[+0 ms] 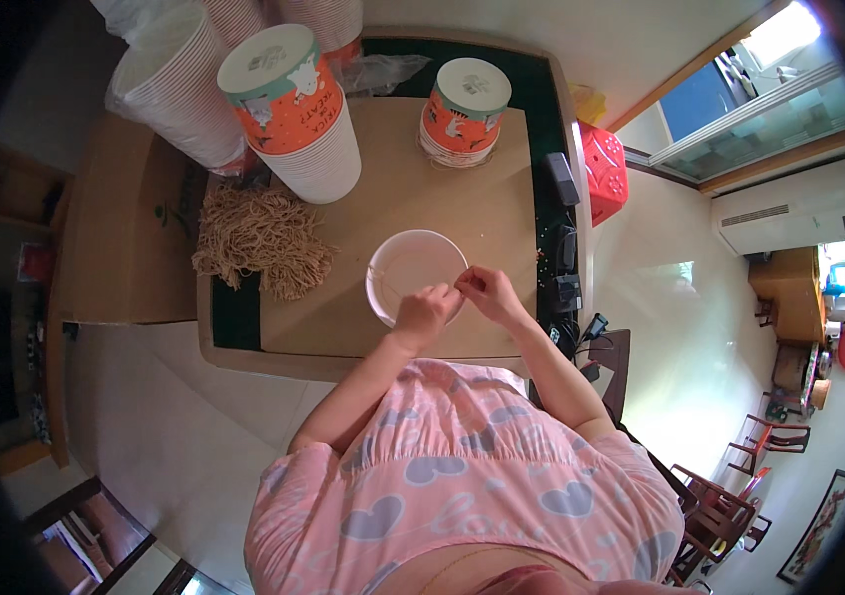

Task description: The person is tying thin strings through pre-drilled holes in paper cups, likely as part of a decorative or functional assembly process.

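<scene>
A white paper bucket (416, 248) stands with its mouth up on the cardboard sheet in front of me. Inside its left wall shows a thin pale line that looks like a piece of twine (380, 280). My left hand (424, 313) reaches over the bucket's near rim, fingers closed. At the right rim my right hand (490, 295) pinches with thumb and forefinger, close to the left fingertips. Whatever is between the fingers is too small to make out. To the left of the bucket lies a thick bundle of tan twine (259, 238).
A tall stack of printed paper buckets (305, 134) and a shorter stack (464, 111) stand upside down farther back. Bagged white buckets (177, 89) rise at the far left, beside a cardboard box (125, 228). Black adapters (563, 243) line the right table edge, near a red stool (603, 174).
</scene>
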`<state>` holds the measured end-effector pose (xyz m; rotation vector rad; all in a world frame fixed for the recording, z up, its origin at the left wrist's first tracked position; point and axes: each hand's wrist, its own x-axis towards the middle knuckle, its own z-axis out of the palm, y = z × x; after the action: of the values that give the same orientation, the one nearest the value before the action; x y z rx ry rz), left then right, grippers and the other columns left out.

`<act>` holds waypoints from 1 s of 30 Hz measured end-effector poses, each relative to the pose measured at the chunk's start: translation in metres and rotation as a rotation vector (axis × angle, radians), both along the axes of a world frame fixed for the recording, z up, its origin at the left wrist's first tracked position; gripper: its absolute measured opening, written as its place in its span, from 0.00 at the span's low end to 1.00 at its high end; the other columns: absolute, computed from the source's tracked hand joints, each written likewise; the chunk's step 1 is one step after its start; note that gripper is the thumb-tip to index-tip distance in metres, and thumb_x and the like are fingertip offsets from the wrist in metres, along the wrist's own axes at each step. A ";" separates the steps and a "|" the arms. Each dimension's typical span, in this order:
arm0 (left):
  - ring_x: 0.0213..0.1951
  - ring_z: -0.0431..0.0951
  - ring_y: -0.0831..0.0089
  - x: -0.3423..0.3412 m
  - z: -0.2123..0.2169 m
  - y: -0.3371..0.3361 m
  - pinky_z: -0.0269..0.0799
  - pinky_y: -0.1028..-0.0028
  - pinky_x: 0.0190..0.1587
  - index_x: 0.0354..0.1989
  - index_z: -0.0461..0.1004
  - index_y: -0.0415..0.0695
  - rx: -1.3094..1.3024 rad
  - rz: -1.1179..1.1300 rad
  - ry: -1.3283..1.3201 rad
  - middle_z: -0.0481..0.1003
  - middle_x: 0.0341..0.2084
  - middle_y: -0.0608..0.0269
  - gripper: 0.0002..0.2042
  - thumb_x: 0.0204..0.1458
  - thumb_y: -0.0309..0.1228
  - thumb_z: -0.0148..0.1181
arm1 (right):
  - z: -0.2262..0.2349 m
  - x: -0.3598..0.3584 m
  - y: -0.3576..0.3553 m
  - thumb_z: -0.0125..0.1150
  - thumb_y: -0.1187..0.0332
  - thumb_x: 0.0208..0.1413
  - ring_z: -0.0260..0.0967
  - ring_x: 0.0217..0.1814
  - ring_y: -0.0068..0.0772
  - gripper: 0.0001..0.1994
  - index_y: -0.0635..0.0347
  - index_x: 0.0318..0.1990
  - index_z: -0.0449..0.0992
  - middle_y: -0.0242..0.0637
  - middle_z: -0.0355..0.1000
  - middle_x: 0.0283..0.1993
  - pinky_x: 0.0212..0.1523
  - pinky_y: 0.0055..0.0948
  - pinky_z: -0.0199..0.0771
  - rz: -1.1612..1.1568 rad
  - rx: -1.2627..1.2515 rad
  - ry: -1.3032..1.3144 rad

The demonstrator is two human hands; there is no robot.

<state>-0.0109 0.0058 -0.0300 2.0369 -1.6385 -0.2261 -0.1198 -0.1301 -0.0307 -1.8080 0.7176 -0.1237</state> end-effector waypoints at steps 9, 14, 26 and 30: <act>0.22 0.68 0.85 0.008 -0.024 -0.007 0.61 0.82 0.20 0.31 0.74 0.41 -0.043 0.300 1.178 0.72 0.23 0.69 0.06 0.55 0.30 0.57 | 0.009 -0.003 0.007 0.59 0.74 0.52 0.59 0.25 0.13 0.03 0.63 0.32 0.75 0.25 0.67 0.22 0.26 0.18 0.60 -0.013 0.045 -0.006; 0.17 0.65 0.86 0.017 -0.010 -0.010 0.54 0.86 0.16 0.31 0.74 0.43 0.198 0.431 1.637 0.70 0.19 0.71 0.06 0.56 0.31 0.55 | 0.013 -0.004 0.034 0.61 0.76 0.51 0.58 0.23 0.16 0.02 0.62 0.33 0.77 0.28 0.66 0.23 0.24 0.19 0.59 -0.207 -0.146 -0.170; 0.18 0.65 0.86 0.021 -0.005 -0.006 0.53 0.86 0.16 0.31 0.76 0.43 0.168 0.478 1.759 0.71 0.19 0.72 0.04 0.53 0.29 0.58 | 0.012 -0.006 0.050 0.62 0.74 0.50 0.65 0.21 0.34 0.07 0.56 0.38 0.79 0.37 0.65 0.23 0.23 0.30 0.66 -0.211 -0.479 -0.201; 0.19 0.66 0.87 0.018 -0.014 -0.005 0.55 0.87 0.18 0.33 0.77 0.42 0.152 0.476 1.568 0.72 0.20 0.73 0.03 0.51 0.26 0.60 | 0.014 -0.008 0.051 0.60 0.74 0.51 0.65 0.22 0.32 0.08 0.57 0.39 0.79 0.38 0.65 0.23 0.24 0.30 0.66 -0.181 -0.447 -0.175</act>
<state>0.0073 0.0006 -0.0437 1.4072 -0.1576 -1.3362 -0.1278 -0.0793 -0.0163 -2.1170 0.7687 -0.5952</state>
